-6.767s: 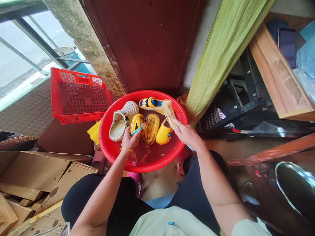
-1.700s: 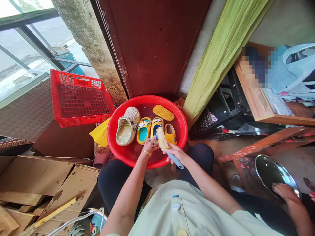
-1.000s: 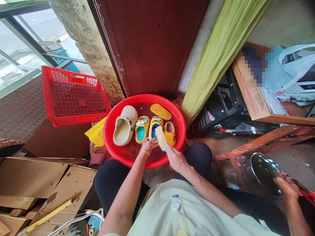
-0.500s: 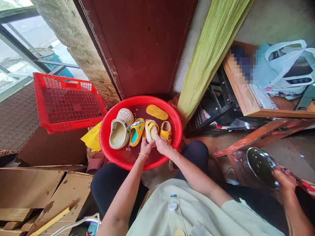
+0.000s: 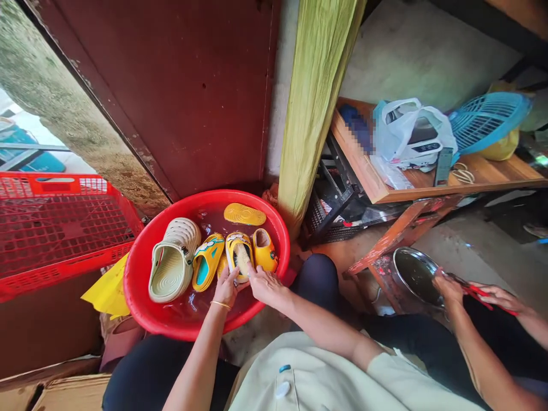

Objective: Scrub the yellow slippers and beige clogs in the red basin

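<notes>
My left hand (image 5: 225,287) is closed on the near edge of a yellow child's clog (image 5: 232,244), held low in a red basin (image 5: 141,313) of water. Fingers bent, my right hand (image 5: 268,287) grips the near end of a pale tan brush-like thing (image 5: 243,256) that reaches into the clog's opening; its exact kind is hard to make out. Left of that clog lies a yellow clog with a turquoise inside (image 5: 206,268), beside a large cream clog (image 5: 171,279). To the right sits another yellow clog (image 5: 265,249). A yellow sole (image 5: 245,214) shows at the far side.
A red crate (image 5: 64,228) stands left of the basin. Behind are a dark red door (image 5: 180,103) and a green curtain (image 5: 314,103). On the right, another person's hands (image 5: 449,288) hold red-handled scissors (image 5: 479,294) near a metal bowl (image 5: 417,277). A wooden table (image 5: 385,197) carries bags.
The view has swung right, so the basin appears further left and lower. The tan thing shows more distinctly inside the clog. Both hands stay at the same clog.
</notes>
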Demonstrator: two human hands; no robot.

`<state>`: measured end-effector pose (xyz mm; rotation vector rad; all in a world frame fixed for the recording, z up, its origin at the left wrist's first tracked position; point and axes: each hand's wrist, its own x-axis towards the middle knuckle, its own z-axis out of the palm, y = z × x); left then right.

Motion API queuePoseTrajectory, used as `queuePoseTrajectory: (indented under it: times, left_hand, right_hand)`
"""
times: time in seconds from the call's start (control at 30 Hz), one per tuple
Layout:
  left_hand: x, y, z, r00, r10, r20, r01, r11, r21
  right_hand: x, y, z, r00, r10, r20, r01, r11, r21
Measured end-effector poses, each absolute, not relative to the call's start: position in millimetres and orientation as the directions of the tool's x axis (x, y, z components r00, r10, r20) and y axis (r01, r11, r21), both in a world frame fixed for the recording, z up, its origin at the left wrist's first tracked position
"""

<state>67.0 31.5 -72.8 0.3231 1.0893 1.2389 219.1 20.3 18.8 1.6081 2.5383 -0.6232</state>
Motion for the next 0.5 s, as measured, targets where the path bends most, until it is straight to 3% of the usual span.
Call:
queuePoseTrajectory:
  times: [0.3, 0.4, 0.5]
  left_hand:
    - [70.2, 33.5, -74.4, -0.199, 0.872, -0.448, -0.492, 0.306, 0.815]
    - [70.3, 32.3, -74.1, -0.304, 0.856, -0.418, -0.338, 0.314, 0.887]
    - [68.4, 30.4, -71.3, -0.365, 0.87, -0.332, -0.015, 0.351, 0.936]
  right_hand:
    - [218.2, 14.8, 17.0, -0.479, 0.841, -0.252, 0.862, 0.396, -0.317]
    - [246.0, -6.2, 17.5, -0.509, 0.817, -0.272, 0.846, 0.416, -0.334]
    - [274.3, -13.1, 22.0, -0.512, 0.84, -0.178, 0.808, 0.401, -0.431]
